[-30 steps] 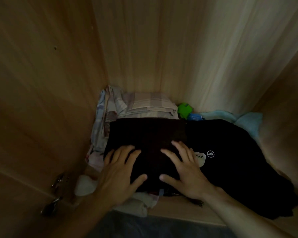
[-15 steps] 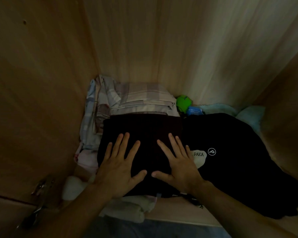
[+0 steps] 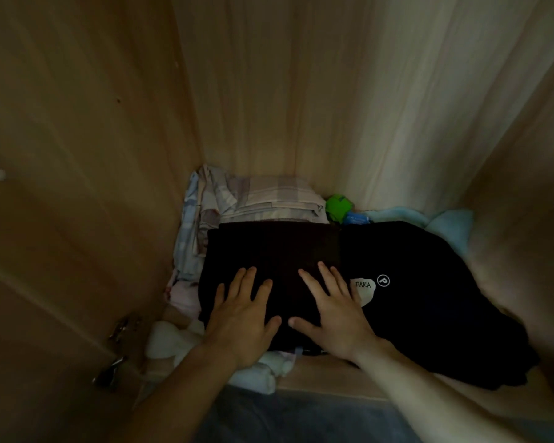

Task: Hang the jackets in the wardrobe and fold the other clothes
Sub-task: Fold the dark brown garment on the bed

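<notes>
A folded dark garment (image 3: 269, 247) lies on a stack of clothes on the wardrobe shelf. My left hand (image 3: 242, 321) and my right hand (image 3: 335, 314) rest flat on its near part, palms down, fingers spread, holding nothing. To its right lies a black garment (image 3: 429, 298) with a white "PAKA" logo, touching my right hand's little finger side. Behind the dark garment sits a folded pale checked cloth (image 3: 269, 199).
Wooden wardrobe walls (image 3: 301, 91) close in at left, back and right. A green item (image 3: 338, 206) and light blue fabric (image 3: 445, 222) lie at the back right. White cloth (image 3: 170, 343) hangs at the front left. Door hinges (image 3: 119, 346) are at lower left.
Both hands stay flat on the dark garment with fingers spreading slightly. The view shifted a little, so the clothes appear slightly lower and further right than half a second ago.
</notes>
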A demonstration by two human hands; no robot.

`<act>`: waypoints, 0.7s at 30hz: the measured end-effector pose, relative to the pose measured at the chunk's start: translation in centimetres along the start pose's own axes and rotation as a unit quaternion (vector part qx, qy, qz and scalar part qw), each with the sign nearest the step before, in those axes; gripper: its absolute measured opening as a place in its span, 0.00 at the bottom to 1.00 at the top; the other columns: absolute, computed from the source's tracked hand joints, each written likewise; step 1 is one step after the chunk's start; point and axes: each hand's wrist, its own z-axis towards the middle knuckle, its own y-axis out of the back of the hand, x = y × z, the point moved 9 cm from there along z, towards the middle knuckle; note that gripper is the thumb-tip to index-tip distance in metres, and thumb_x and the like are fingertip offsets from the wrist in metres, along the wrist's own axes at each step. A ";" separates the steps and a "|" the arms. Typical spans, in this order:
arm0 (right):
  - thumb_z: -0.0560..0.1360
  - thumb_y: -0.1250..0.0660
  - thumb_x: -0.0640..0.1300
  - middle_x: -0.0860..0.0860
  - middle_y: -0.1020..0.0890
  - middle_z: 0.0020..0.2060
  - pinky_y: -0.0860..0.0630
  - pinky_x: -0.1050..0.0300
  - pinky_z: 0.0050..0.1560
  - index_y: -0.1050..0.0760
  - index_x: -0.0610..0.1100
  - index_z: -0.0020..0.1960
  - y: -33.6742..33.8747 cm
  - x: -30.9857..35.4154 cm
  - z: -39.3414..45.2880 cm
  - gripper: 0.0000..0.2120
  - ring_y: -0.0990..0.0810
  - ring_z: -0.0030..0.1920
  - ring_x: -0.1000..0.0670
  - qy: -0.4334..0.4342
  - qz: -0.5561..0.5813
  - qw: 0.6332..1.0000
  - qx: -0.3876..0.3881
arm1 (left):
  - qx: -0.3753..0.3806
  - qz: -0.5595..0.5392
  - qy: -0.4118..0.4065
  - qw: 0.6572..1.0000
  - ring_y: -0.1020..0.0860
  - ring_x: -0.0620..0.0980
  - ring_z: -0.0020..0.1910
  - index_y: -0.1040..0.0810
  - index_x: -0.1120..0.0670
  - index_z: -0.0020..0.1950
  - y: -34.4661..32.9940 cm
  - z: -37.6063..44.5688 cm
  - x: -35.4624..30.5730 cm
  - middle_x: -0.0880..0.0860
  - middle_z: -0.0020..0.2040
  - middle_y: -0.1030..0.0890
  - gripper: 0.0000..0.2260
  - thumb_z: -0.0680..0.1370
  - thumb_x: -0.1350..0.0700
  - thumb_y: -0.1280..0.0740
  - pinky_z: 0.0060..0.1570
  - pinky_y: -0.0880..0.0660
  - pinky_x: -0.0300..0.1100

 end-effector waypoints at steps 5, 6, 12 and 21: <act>0.78 0.44 0.67 0.52 0.50 0.80 0.49 0.40 0.78 0.51 0.58 0.79 5.0 2.0 -1.5 0.34 0.54 0.80 0.46 0.003 0.036 0.998 -0.044 | -0.036 -0.023 0.011 0.999 0.57 0.51 0.80 0.46 0.44 0.79 4.7 -1.9 -0.3 0.49 0.82 0.52 0.27 0.82 0.37 0.49 0.77 0.56 0.58; 0.78 0.45 0.67 0.51 0.50 0.80 0.48 0.40 0.77 0.51 0.58 0.79 6.0 2.4 -1.6 0.34 0.53 0.80 0.45 0.009 0.025 0.999 -0.045 | -0.043 -0.027 0.017 0.999 0.55 0.51 0.80 0.45 0.44 0.79 5.8 -2.0 -0.4 0.49 0.82 0.51 0.27 0.82 0.37 0.49 0.77 0.55 0.58; 0.79 0.43 0.65 0.48 0.37 0.75 0.42 0.39 0.75 0.49 0.55 0.79 13.4 5.7 -4.8 0.33 0.44 0.77 0.43 0.014 -0.027 0.999 -0.015 | -0.015 -0.059 0.052 0.997 0.51 0.57 0.80 0.42 0.45 0.79 13.3 -5.9 -1.1 0.52 0.82 0.51 0.27 0.82 0.37 0.47 0.77 0.48 0.57; 0.78 0.42 0.65 0.49 0.45 0.78 0.47 0.36 0.75 0.50 0.56 0.79 32.4 16.9 -14.0 0.35 0.50 0.78 0.42 0.046 -0.064 0.992 0.094 | -0.003 -0.090 0.077 0.993 0.44 0.55 0.77 0.39 0.44 0.77 33.9 -17.0 -5.4 0.51 0.80 0.45 0.26 0.80 0.36 0.46 0.74 0.40 0.54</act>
